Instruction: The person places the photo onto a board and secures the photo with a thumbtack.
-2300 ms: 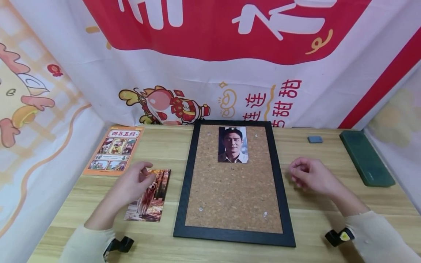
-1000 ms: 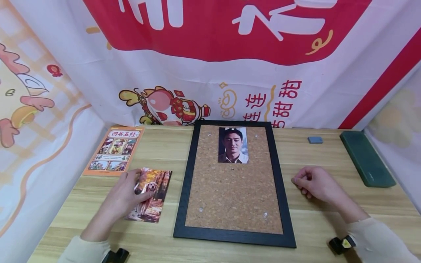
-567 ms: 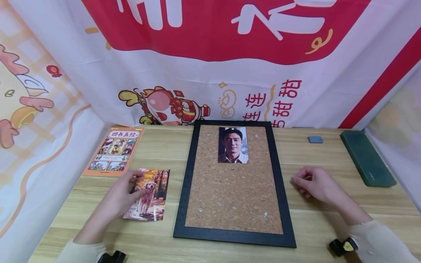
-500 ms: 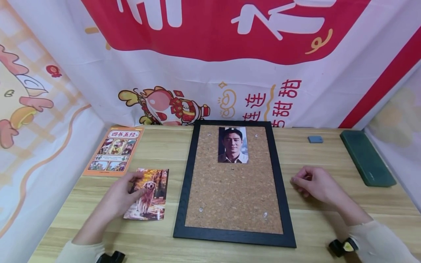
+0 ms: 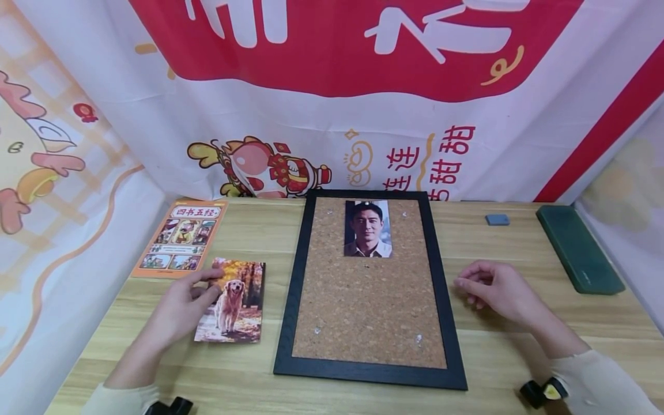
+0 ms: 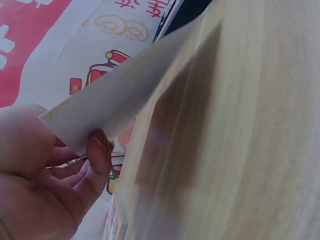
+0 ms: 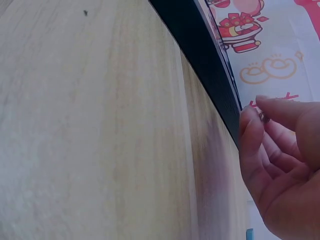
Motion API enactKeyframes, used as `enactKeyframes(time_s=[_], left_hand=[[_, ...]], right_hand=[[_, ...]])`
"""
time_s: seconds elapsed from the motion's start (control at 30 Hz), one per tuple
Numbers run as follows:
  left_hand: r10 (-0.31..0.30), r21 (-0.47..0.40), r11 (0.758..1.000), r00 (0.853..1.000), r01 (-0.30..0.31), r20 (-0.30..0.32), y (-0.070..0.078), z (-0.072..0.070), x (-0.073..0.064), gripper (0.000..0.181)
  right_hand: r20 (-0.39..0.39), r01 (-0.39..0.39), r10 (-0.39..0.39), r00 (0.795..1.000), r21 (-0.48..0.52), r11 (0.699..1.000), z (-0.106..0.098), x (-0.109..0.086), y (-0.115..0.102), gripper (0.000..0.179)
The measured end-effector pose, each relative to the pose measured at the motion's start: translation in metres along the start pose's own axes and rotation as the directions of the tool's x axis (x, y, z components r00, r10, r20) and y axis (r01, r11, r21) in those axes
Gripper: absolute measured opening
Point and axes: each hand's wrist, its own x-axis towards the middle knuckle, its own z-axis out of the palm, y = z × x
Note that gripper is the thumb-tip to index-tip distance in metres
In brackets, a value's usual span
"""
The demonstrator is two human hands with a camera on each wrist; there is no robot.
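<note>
A photo print of a golden dog among autumn leaves is pinched at its left edge by my left hand. In the left wrist view the white back of the photo print shows, tilted over the tabletop with a shadow under it. My right hand is beside the board's right edge, fingers curled. Between its thumb and index finger is a small shiny tack-like piece, mostly hidden. A black-framed cork board lies between the hands, with a portrait photo pinned near its top.
Clear pushpins sit near the cork board's corners. An orange comic-style booklet lies at the back left. A small blue block and a dark green case are at the right, and a printed cloth hangs behind the table.
My left hand has reached onto the dog photo, gripped its left edge and raised it slightly, away from me. The right hand has barely moved; the cork board is where it was.
</note>
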Motion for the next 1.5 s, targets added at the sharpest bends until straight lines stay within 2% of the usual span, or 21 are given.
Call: enactKeyframes(time_s=[0.2,0.43,0.6,0.8,1.07,1.17,1.33,1.5], left_hand=[[-0.016,-0.057,0.998,1.0,0.015,-0.015,0.008,-0.002,-0.001,0.046],[-0.029,-0.125,0.992,0.999,0.026,-0.023,0.028,0.004,0.003,0.044],[0.01,-0.19,0.982,1.0,-0.005,0.024,0.041,0.016,0.007,0.042],[0.053,-0.288,0.957,0.993,-0.02,0.109,0.055,0.033,0.014,0.048],[0.039,-0.31,0.95,0.986,0.013,0.162,0.069,0.051,0.024,0.048],[0.055,-0.315,0.949,0.982,0.006,0.182,0.075,0.057,0.026,0.046],[0.079,-0.301,0.954,0.971,-0.008,0.224,0.084,0.067,0.031,0.044],[0.088,-0.29,0.957,0.959,-0.006,0.27,0.091,0.08,0.036,0.041]], right_hand=[[-0.002,0.002,-0.001,1.0,0.032,1.0,0.001,-0.001,0.0,0.028],[-0.019,-0.03,0.031,0.999,0.04,0.999,0.0,0.0,-0.004,0.035],[-0.02,-0.04,0.042,0.999,0.074,0.996,0.002,0.001,-0.008,0.035],[-0.004,-0.019,0.02,1.0,0.133,0.991,0.004,0.002,-0.01,0.034],[0.038,0.027,-0.034,0.999,0.175,0.984,0.005,0.004,-0.017,0.031],[0.038,0.061,-0.069,0.997,0.192,0.98,0.008,0.005,-0.021,0.029],[0.067,0.11,-0.128,0.989,0.23,0.967,0.014,0.008,-0.032,0.027],[0.098,0.124,-0.153,0.983,0.252,0.96,0.021,0.012,-0.043,0.026]])
